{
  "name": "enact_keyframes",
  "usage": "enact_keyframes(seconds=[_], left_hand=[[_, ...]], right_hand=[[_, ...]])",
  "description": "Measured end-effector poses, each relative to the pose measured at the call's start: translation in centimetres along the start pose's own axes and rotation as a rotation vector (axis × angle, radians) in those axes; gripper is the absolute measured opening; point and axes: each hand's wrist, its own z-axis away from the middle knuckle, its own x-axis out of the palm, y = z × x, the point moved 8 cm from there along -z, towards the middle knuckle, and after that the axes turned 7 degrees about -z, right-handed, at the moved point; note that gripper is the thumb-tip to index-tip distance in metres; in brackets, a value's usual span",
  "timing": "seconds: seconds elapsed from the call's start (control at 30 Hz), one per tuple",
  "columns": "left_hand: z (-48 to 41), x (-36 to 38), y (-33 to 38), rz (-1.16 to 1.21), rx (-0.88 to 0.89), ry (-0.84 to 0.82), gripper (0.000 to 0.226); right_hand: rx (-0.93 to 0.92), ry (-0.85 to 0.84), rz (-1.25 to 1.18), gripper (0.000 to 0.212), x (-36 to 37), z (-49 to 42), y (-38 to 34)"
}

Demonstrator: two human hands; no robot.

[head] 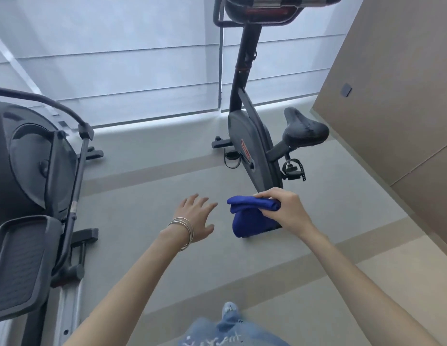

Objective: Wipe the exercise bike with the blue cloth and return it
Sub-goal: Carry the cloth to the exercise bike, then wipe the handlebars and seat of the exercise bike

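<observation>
A dark grey exercise bike [252, 143] stands ahead by the window, with a black saddle [304, 128] on its right and the console and handlebars at the top edge. My right hand [284, 208] is shut on a folded blue cloth [250, 216], held in the air in front of the bike's rear base, which the cloth hides. My left hand [196, 216], with thin bangles at the wrist, is spread open just left of the cloth and touches nothing.
A large elliptical trainer [35, 183] with footplate and rails fills the left side. A beige wall [392, 96] runs along the right. White blinds cover the window behind the bike. Grey carpet with beige stripes lies between the machines.
</observation>
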Motion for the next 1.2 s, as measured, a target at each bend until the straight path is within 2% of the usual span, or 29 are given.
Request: enact_keyframes(seconds=[0.17,0.37,0.57,0.83,1.2], left_hand=[[-6.5,-5.6,-2.6,-0.013,-0.014,0.074,0.065],[-15.1,-12.3,-5.9,-0.055,0.051,0.173,0.066],[-23.2,-19.1,-10.6,-0.089,0.121,0.261,0.065],[-32.8,-26.6,-15.8,-0.179,0.198,0.342,0.066],[-45.0,-32.5,-17.2,-0.202,0.218,0.411,0.067]], right_hand=[[-0.036,0.059,-0.076,0.032,-3.5,-7.6,-0.6],[0.023,0.111,-0.316,0.027,-5.6,-16.7,-0.7],[-0.034,0.193,-0.326,0.028,-7.1,-26.5,-2.8],[-0.089,0.395,-0.264,0.026,-11.0,-36.8,-5.1],[-0.129,0.462,-0.157,0.030,-18.0,-48.9,-4.9]])
